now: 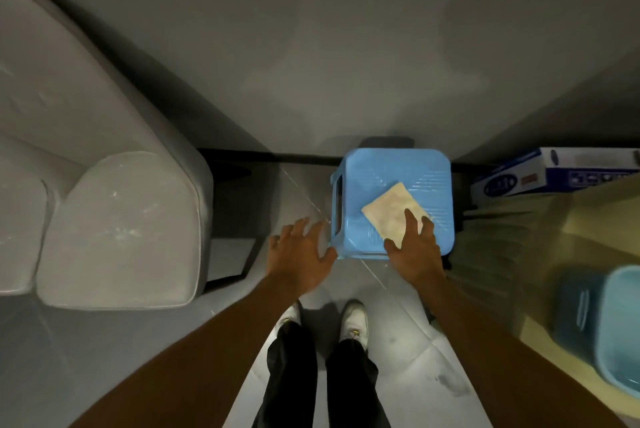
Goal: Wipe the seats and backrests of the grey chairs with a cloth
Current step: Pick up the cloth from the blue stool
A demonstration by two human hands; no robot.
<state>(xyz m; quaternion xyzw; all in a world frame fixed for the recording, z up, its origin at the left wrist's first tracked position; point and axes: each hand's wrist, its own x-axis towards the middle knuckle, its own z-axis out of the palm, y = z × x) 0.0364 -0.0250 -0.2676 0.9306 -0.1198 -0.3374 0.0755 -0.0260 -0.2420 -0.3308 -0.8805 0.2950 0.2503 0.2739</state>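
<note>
Partly under right grip lies cloth.

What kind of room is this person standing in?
Probably a home, perhaps a living room: a grey upholstered chair, a blue plastic stool with a cloth on it, and a tiled floor.

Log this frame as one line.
right hand: fingers resting on cloth | cloth: on blue stool | left hand: fingers spread, at stool corner | grey chair: untouched
</note>
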